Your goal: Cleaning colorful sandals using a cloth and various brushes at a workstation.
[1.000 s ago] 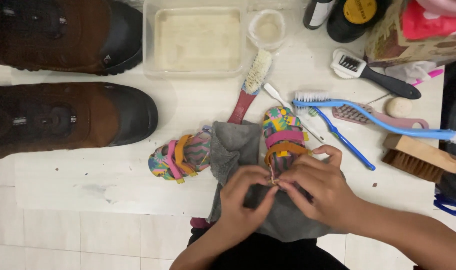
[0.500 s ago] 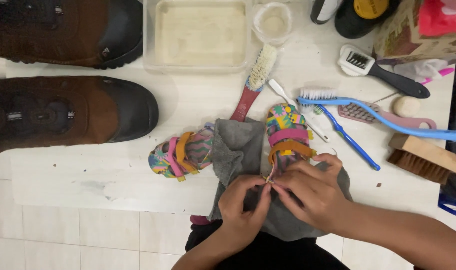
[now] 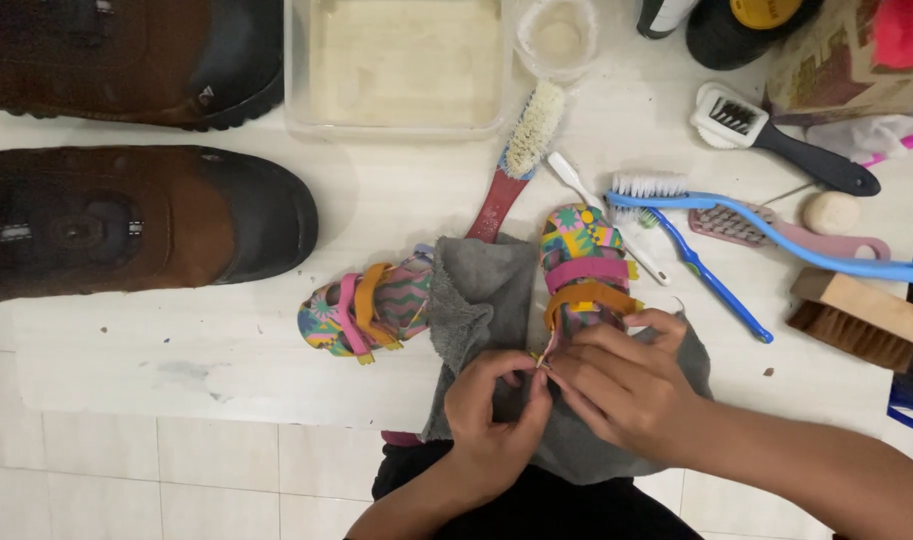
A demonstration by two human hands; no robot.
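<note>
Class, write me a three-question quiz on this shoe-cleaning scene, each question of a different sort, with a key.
1. True or false: both hands are working at the heel strap of the upright sandal.
2. Which lies under that sandal? A) a grey cloth B) a newspaper C) a blue toothbrush
3. Fill in: the second sandal lies to the ____ of the cloth in the picture.

Key
1. True: left hand and right hand pinch the strap end of the upright sandal.
2. A: the grey cloth.
3. Left: the second sandal lies on its side on the white board.
</note>
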